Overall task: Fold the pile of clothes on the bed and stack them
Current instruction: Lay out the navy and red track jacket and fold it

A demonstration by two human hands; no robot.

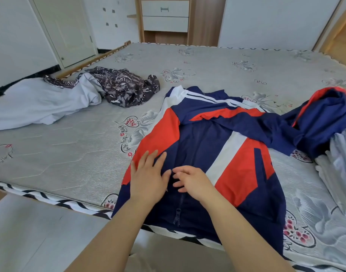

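A navy, red and white zip jacket [217, 146] lies spread front-up on the bed [70, 154], its hem hanging over the near edge. My left hand [148, 177] rests flat on its left front panel, fingers straight. Beside it, over the zip line, my right hand [189, 180] touches the fabric with loosely bent fingers that hold nothing. One sleeve and the hood [325, 114] trail off to the right. A light blue garment [40, 105] and a dark patterned garment [127, 87] lie crumpled at the far left.
A pale striped cloth [341, 169] sits at the right edge of the bed. Behind the bed stand a wooden drawer unit [165, 16] and a white door [70, 30]. Pale floor [30, 232] runs along the near side.
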